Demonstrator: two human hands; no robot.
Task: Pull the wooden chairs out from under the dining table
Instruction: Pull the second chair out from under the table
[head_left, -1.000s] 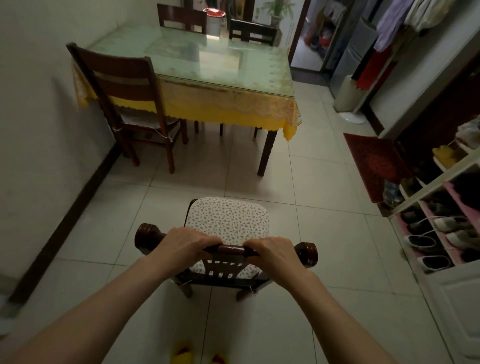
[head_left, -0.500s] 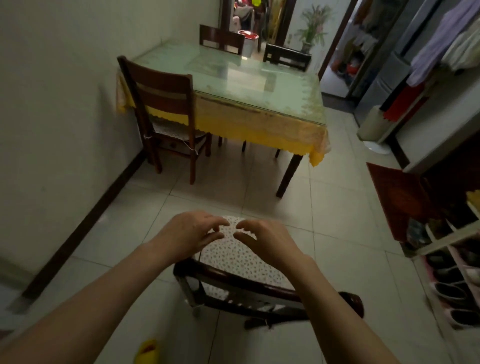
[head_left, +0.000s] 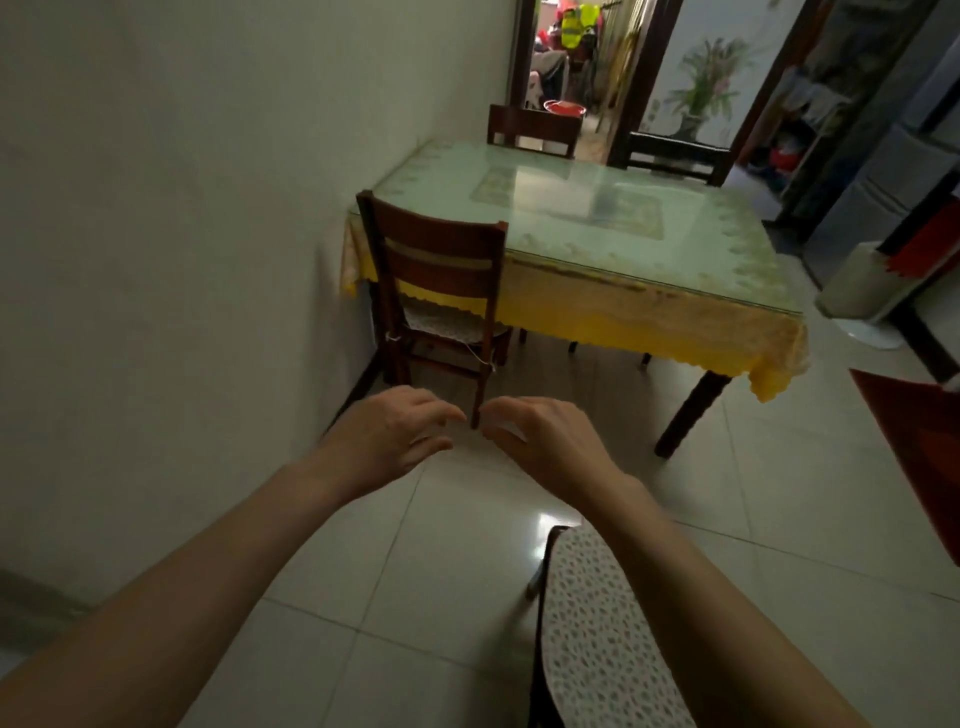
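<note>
The dining table (head_left: 649, 312) has a glass top and a yellow cloth and stands against the left wall. A dark wooden chair (head_left: 441, 265) is tucked at its near left side. Two more chair backs show at the far side, one on the left (head_left: 532, 130) and one on the right (head_left: 672, 156). A chair with a patterned cushion (head_left: 597, 639) stands free on the floor under my right forearm. My left hand (head_left: 400, 436) and my right hand (head_left: 545, 441) hover in the air in front of the near chair, fingers curled apart, holding nothing.
The white wall (head_left: 182, 260) runs close along the left. A red mat (head_left: 919, 441) lies on the tiles at the right, with a white fan base (head_left: 867, 306) behind it. A doorway (head_left: 571, 62) opens beyond the table.
My hands let go of the cushioned chair's top rail and lifted. The view moved forward and left toward the table, so the released chair now sits low on the right.
</note>
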